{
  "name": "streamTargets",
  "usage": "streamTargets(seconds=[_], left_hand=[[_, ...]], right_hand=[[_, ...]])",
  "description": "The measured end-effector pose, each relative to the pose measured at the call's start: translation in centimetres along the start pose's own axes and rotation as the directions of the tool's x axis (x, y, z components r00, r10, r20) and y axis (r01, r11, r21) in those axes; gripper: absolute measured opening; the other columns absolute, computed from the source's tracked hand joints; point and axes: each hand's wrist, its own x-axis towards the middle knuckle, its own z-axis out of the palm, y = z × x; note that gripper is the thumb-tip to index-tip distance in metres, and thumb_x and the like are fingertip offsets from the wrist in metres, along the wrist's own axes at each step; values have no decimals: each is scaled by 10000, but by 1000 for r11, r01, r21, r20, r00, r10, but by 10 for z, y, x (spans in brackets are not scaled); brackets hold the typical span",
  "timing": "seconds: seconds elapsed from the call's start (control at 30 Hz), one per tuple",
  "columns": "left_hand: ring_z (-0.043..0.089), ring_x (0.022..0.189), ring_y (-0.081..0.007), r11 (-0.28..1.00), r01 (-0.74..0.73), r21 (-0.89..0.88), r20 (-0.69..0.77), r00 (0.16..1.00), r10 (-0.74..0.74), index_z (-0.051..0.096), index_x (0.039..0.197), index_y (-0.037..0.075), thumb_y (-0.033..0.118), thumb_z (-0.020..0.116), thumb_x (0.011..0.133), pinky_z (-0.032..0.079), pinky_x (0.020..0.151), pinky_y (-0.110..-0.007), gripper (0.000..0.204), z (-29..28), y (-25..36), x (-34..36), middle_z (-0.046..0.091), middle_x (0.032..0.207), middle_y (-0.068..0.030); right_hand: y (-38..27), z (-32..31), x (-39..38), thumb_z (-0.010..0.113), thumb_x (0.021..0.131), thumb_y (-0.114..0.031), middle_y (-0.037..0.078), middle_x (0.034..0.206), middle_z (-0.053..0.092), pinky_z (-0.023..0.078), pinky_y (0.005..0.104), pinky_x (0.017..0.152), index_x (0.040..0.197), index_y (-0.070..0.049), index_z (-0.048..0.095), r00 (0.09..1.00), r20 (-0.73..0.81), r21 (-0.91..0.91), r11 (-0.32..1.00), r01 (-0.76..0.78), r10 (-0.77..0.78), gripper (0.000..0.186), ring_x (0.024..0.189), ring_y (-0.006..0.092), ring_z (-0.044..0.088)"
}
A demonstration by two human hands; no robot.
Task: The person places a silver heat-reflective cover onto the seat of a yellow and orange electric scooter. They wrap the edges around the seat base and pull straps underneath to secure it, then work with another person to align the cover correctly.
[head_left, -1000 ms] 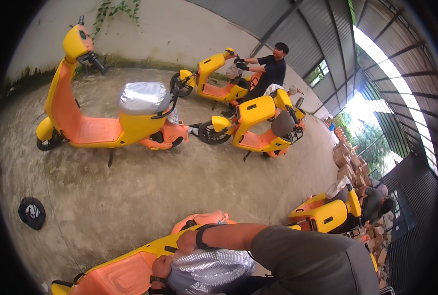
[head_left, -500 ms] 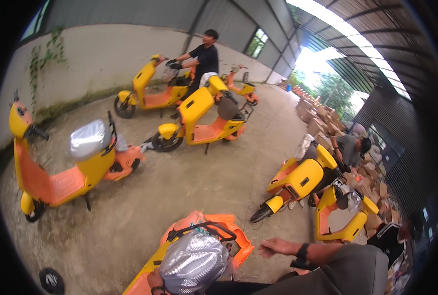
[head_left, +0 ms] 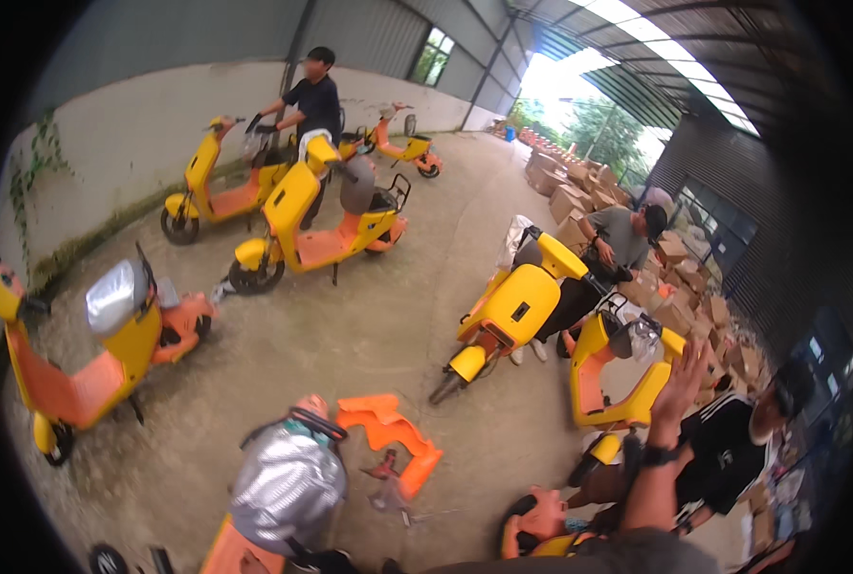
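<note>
My right hand is raised at the lower right, fingers stretched out and nothing in it. It comes before a yellow-and-orange scooter, without clear sign of touching it. My left hand is out of view. At the lower edge stands a scooter whose seat is wrapped in a silver cover. Behind it an angular orange plastic panel lies on the floor. A small dark red part and some clear plastic lie beside the panel.
Several yellow scooters stand around the concrete floor. One person holds a scooter at the far left. Another person bends over a scooter on the right. A person in black is close at lower right. Cardboard boxes line the right side.
My right hand has risen and moved right, away from the orange panel. My left hand, earlier at the silver-covered seat, has left the view. The view has swung right.
</note>
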Motion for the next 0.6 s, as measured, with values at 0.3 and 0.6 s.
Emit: streamTargets(seconds=[0.3,0.6], left_hand=[[576,694,-266,984,-14,179,236,971,-29,602,770,-52,286,570,766,438,671,-393,340,-22,12,-51,604,705,-180],[514,1090,-317,994,-102,-28,148,983,105,452,1184,-86,138,685,701,398,929,-357,581,13,136,-39,531,1158,-238]], right_hand=[[-63,-51,-85,349,897,-534,177,1431,242,123,417,1081,1398,-34,161,970,-170,119,973,196,-174,733,1335,268,224],[-40,-107,-159,489,889,-267,49,916,598,455,264,732,990,-4,595,741,298,-411,782,-469,601,301,838,152,568]])
